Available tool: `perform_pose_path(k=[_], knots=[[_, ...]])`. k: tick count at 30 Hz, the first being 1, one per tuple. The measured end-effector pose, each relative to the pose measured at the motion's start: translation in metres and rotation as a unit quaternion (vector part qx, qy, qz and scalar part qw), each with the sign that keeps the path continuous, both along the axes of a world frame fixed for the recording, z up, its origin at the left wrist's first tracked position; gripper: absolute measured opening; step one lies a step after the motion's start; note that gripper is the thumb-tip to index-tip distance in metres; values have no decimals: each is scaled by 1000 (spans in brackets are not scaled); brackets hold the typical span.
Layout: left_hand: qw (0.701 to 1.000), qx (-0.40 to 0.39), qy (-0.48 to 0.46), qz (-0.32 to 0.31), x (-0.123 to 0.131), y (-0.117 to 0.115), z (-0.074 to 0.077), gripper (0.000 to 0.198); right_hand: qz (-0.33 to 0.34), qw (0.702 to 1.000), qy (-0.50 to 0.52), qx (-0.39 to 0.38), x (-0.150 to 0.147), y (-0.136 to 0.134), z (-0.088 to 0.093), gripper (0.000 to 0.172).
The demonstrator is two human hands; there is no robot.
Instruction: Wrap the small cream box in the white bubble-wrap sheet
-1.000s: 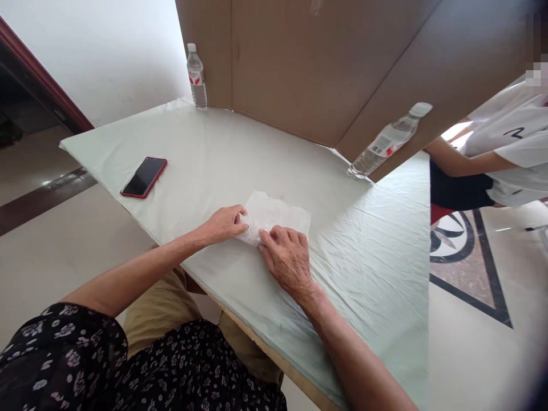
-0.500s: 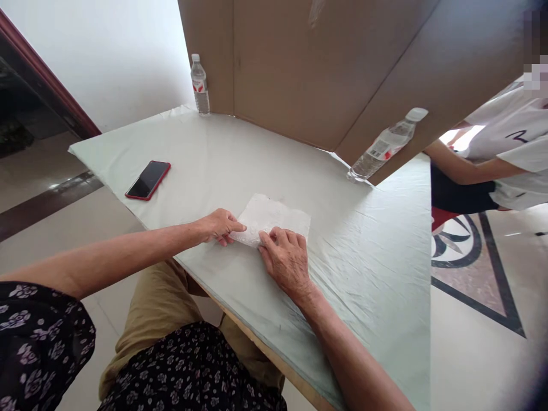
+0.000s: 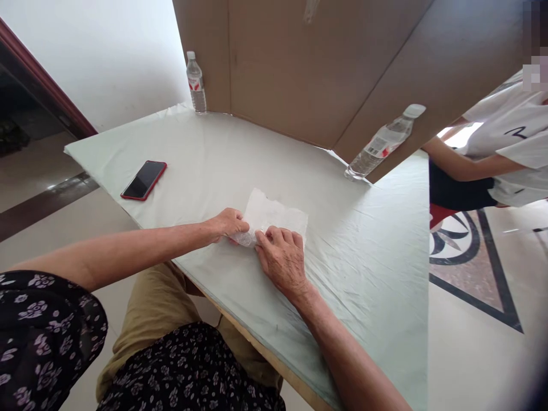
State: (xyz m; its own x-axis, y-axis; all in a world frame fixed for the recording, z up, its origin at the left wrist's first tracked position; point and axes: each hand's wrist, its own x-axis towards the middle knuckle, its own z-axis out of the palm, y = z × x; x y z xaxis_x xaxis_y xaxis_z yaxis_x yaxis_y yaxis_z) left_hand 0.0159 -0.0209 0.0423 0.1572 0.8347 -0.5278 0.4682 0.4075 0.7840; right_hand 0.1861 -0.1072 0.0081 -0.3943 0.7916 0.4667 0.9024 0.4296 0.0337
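Note:
A thin white crinkled sheet (image 3: 276, 214), like tissue paper, lies on the table in front of me. Its near edge looks bunched or folded over between my hands. My left hand (image 3: 230, 222) pinches the near left corner, thumb on top and the other fingers partly hidden below. Curled fingers of my right hand (image 3: 282, 254) press on the near right part of the sheet, with the thumb and index finger gripping its edge. Whether anything lies under the fold cannot be seen.
A phone with a red case (image 3: 144, 180) lies at the left on the pale-covered table (image 3: 359, 285). One water bottle (image 3: 196, 84) stands upright and another bottle (image 3: 385, 142) appears tilted, both by a tall cardboard panel (image 3: 291, 74). Another person's arm (image 3: 471, 165) shows at the right.
My left hand has moved slightly toward the right hand, and the sheet's near left edge is now more bunched. The whole view has shifted a little.

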Motion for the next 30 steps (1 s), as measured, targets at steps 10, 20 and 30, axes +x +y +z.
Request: perform_pose_path(k=[10,20,30], knots=[[996,-26,-84,7,9,-2,5,13,11,1000,8,-13,1,-2,3,33],[991,12,-87,-104,21,-7,24,3,50,996,69,-37,9,-4,15,9],[837,421,187,-295,19,-29,10,19,3,964,260,-62,44,-8,29,10]])
